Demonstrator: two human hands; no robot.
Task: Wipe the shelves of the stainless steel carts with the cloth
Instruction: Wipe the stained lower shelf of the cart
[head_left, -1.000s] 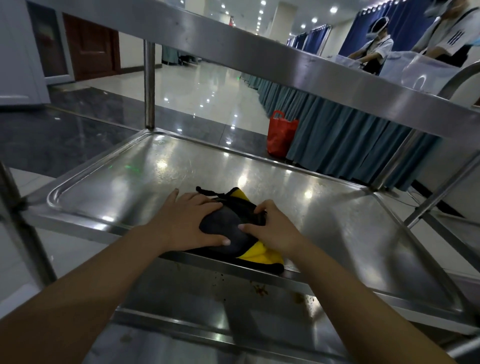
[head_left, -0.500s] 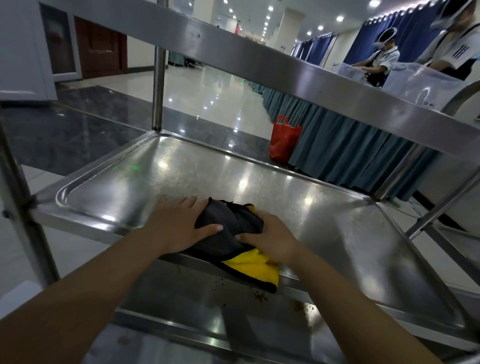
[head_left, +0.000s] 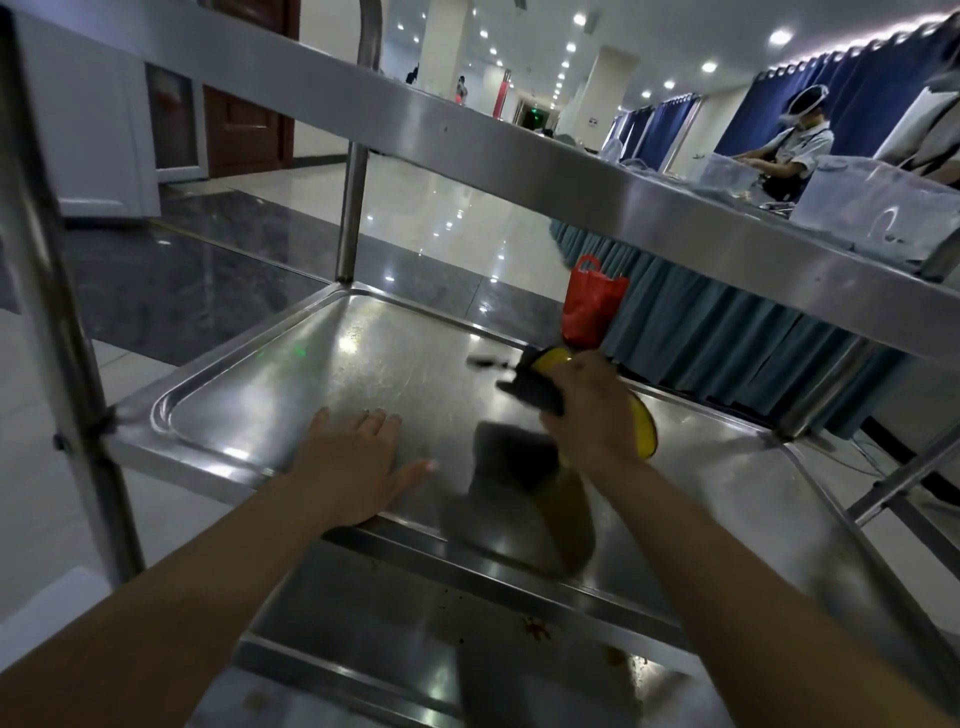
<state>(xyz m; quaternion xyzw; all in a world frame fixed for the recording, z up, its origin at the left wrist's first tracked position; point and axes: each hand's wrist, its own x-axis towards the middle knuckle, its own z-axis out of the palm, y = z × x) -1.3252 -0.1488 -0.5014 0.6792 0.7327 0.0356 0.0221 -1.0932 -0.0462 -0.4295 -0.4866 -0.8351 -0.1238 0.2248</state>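
Steel middle shelf barely started: our right hand grips the cloth, left hand flat, fingers straight. Lower shelf looks spotted.

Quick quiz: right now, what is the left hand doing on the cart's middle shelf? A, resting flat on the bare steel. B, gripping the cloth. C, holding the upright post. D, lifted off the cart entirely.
A: the left hand lies flat, fingers spread, on the middle shelf, while only the right hand grips the cloth.
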